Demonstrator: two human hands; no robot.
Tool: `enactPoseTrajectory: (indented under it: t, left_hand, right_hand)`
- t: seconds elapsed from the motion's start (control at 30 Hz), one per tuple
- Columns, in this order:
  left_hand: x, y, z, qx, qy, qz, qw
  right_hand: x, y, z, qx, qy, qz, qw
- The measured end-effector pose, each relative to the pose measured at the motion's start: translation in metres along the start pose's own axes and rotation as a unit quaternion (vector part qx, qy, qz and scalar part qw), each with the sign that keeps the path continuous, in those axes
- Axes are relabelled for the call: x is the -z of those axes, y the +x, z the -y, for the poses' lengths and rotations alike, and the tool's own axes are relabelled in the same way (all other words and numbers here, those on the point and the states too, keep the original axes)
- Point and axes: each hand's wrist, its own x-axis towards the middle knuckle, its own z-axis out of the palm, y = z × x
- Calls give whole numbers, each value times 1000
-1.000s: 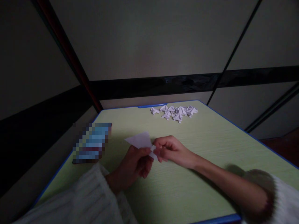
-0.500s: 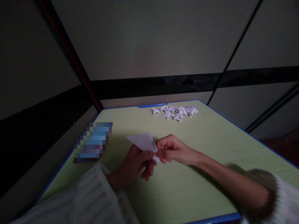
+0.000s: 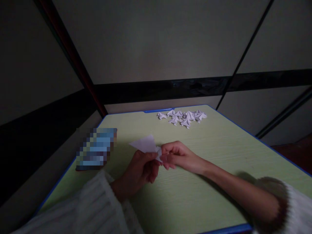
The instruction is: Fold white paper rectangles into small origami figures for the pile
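Observation:
A folded piece of white paper (image 3: pixel 145 143) is held above the middle of the table, its wide pointed part aimed up and to the left. My left hand (image 3: pixel 141 167) pinches its lower edge, thumb on top. At the paper's right end, my right hand (image 3: pixel 179 155) grips a small folded portion between thumb and fingers. The fingertips of both hands are close together there and partly hide the folds. Beyond the hands lies a cluster of several folded white paper figures (image 3: pixel 186 117).
The pale green table (image 3: pixel 209 191) has a blue edge. A flat, pixelated object with blue tones (image 3: pixel 98 148) lies at the left side. Behind the table stand light panels crossed by a dark glossy band (image 3: pixel 161 89).
The paper has shifted slightly left and turned a little in my fingers. My left fingers have curled in closer beneath it, while my right hand stays at its right end.

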Motion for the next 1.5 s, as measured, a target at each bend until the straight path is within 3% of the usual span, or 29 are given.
enactPoseTrajectory:
  t: [0.1,0.27,0.53,0.67,0.73,0.8,0.87,1.0,1.2,1.37,1.5]
  left_hand:
    - [-1,1,0,-20,-66,11,998]
    - [0,1,0,-17,-66,61,996]
    - [0,0,0,7,-46,40,998]
    - [-5,-3,-3,23,-53,31,998]
    - [-6,-4,-5,30,-59,31,997]
    - [-6,-4,-5,31,-58,29,997]
    - [-4,-3,-5,17,-42,19,999]
    - [2,1,-3,-15,38,2,999]
    - [4,2,2,-5,89,-6,996]
    - [3,0,1,0,29,11,1000]
    - [0,-3,0,4,-21,-4,1000]
  right_hand:
    - [3,1,0,-18,51,19,998]
    - [4,1,-1,-29,68,10,997]
    - [4,1,0,-36,15,36,999]
    - [-1,-5,2,56,-111,-36,992]
    - [-4,-7,3,138,-200,-69,968]
    - [-5,-7,2,179,-244,-87,949]
    - [-4,-6,1,133,-210,-78,966]
    - [2,-2,-1,-19,-97,2,995]
    - [6,-3,2,-41,-137,40,989]
    - [2,-5,1,30,-159,-30,986]
    - [-2,-7,-1,180,-302,-81,933]
